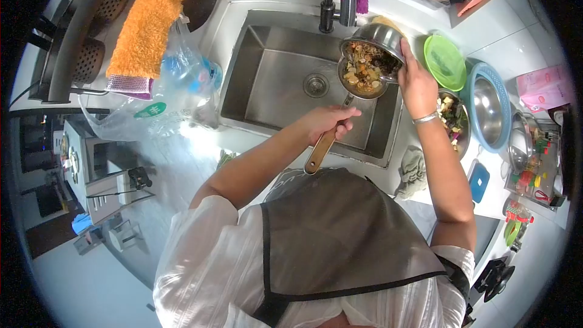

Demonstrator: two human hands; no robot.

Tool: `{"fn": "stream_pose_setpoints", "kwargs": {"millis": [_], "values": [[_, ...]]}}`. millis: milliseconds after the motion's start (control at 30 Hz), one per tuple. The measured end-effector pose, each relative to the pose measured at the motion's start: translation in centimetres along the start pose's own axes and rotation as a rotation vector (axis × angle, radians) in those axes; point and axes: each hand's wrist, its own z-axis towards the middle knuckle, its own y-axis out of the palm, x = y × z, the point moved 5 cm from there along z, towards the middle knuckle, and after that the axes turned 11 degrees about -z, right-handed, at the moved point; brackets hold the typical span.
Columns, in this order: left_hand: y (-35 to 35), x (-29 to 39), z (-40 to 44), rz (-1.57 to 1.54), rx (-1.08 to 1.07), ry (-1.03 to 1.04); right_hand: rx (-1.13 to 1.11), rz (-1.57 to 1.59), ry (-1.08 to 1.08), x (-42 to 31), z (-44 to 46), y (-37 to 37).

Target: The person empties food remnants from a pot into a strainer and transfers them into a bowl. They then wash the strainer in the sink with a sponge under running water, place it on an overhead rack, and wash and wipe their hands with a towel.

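My left hand point(333, 123) is closed around the wooden handle point(317, 157) of a round metal strainer or ladle point(364, 90), held over the right side of the sink point(273, 79). Chopped mixed food point(363, 75) fills its round end; whether it has holes is hidden. My right hand point(418, 85) grips the rim of a metal bowl point(378, 35), tilted on its side with its mouth toward the strainer. Dark and yellowish food bits point(384, 61) lie along the tilted bowl's mouth. The two vessels overlap in view, so I cannot tell whether they touch.
Right of the sink stand a bowl of chopped scraps point(451, 115), a green basket point(444, 61) and a blue-rimmed basin point(489, 109). A grey rag point(412, 173) lies by the sink's corner. A black faucet point(328, 12) rises behind. At left are a plastic bag point(182, 97) and orange cloth point(152, 21).
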Motion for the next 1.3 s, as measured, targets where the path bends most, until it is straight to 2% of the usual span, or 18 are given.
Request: {"fn": "stream_pose_setpoints", "kwargs": {"millis": [367,1300], "values": [[1.1,0.4,-0.7,-0.052,0.013,0.006,0.109,-0.020,-0.003,-0.3,0.0,-1.5],[3.8,1.6,-1.9,-0.056,0.082,0.035,0.213,-0.001,-0.040,-0.6,0.2,-3.3]]}}
